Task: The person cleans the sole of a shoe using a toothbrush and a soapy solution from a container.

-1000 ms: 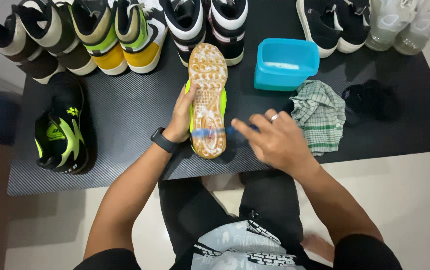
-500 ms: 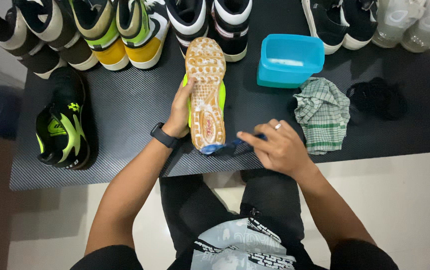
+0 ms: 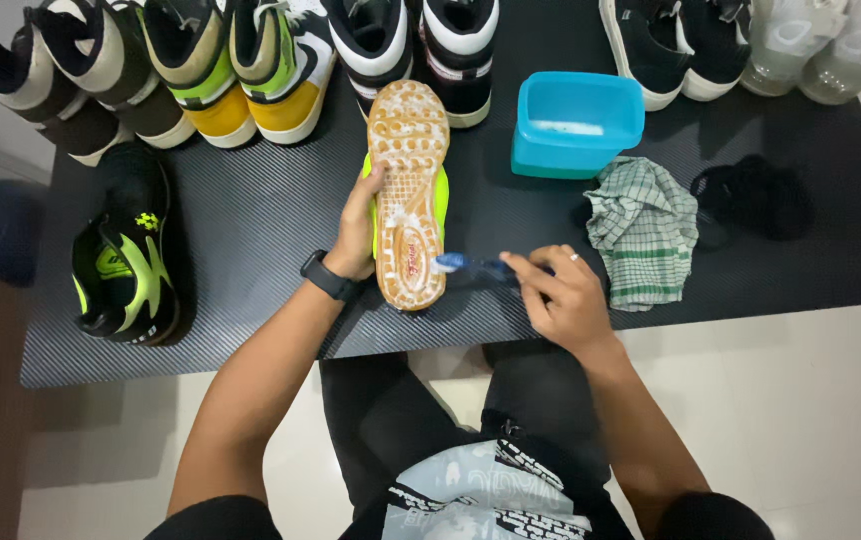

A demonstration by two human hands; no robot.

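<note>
From the head view, your left hand (image 3: 356, 235) has its fingers clamped on the neon-yellow shoe (image 3: 409, 195), sole up on the surface (image 3: 251, 210); your right hand (image 3: 563, 297) pinches a blue toothbrush (image 3: 466, 264) against the heel. I'd judge that foam may drip, or the shoe may tip. One blue tub (image 3: 576, 122), one checked cloth (image 3: 644, 230), nine other shoes.

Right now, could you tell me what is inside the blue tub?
The blue tub shows a pale, whitish patch at its bottom, maybe foam or liquid; I cannot tell which. Its near wall hides the front of the inside.
</note>
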